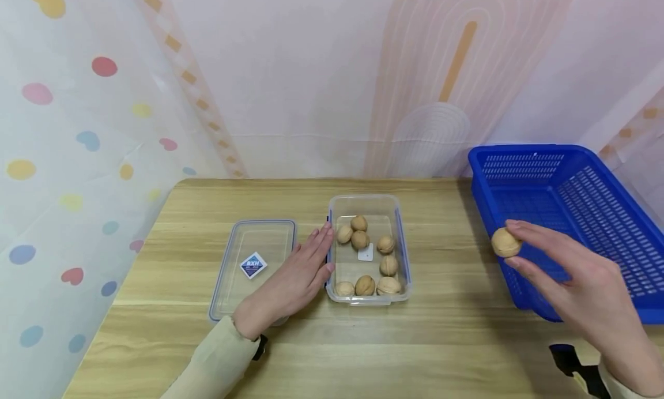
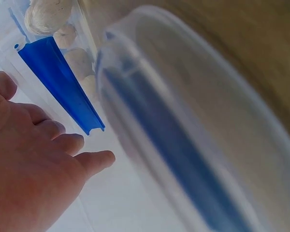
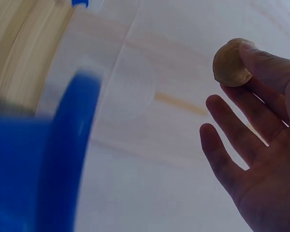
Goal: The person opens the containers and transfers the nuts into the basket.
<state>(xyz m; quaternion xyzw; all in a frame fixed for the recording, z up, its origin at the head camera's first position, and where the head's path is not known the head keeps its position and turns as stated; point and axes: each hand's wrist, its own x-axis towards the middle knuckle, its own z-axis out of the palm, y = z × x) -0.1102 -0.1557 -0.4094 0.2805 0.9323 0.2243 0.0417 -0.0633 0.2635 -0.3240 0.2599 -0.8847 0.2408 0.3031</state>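
Between thumb and fingers my right hand (image 1: 591, 283) pinches a walnut (image 1: 505, 243), held up over the left edge of the blue basket (image 1: 482, 203). The same walnut (image 3: 232, 63) shows at the fingertips in the right wrist view. My left hand (image 1: 293, 281) has its fingers straight, fingertips right at the left wall of a clear plastic container (image 1: 363, 200). Several walnuts (image 1: 365, 285) lie inside that container, some at its back left, others along the right and front. A blue side clip (image 2: 63, 87) of the container is close to the left fingers in the left wrist view.
A clear lid (image 1: 241, 243) with a blue seal and a label (image 1: 253, 264) lies left of the container, partly under the left forearm. The wooden table (image 1: 436, 341) ends at a patterned cloth backdrop (image 1: 301, 70).
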